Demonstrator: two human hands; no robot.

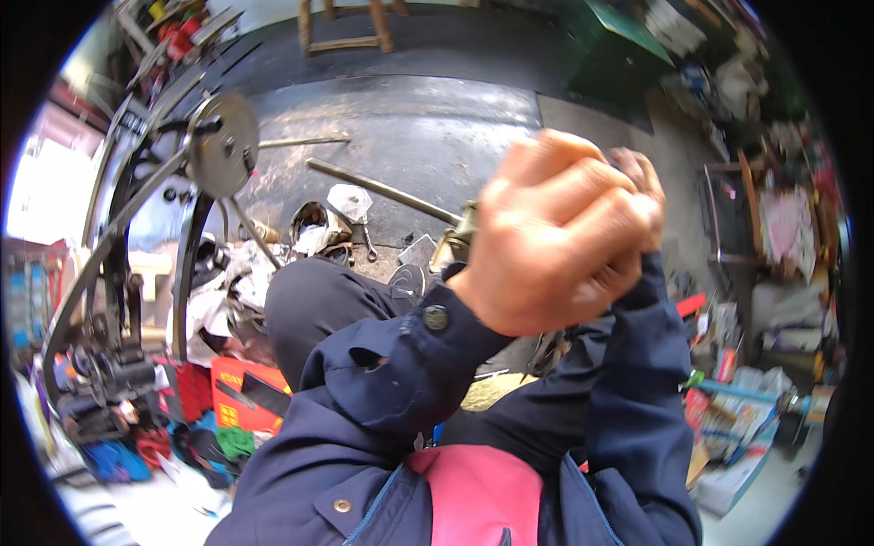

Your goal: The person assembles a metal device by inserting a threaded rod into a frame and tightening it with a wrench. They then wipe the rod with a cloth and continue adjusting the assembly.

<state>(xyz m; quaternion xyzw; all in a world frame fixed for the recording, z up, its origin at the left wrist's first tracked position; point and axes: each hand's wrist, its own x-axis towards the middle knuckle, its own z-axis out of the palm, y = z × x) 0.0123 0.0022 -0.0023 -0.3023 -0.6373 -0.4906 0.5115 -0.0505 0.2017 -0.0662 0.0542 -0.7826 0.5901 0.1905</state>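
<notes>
My left hand [557, 235] is raised in the middle of the view, its fingers curled into a closed fist with the back of the hand up. Close behind it and partly covered by it is my right hand [648, 187], its visible fingers also bent closed. Whatever lies between the two hands is hidden. Beyond my left wrist, a long metal rod [382, 191] slants toward a greenish metal piece [466, 223], which the hand partly covers. I cannot tell whether either hand touches it.
At the left stands a dark metal frame machine with a round disc [223, 146]. A wrench [369, 241] lies on the floor near my shoe [407, 280]. Cloths [228, 296] and an orange box [246, 396] are heaped left; mixed clutter lines the right. A wooden stool [346, 41] stands far ahead.
</notes>
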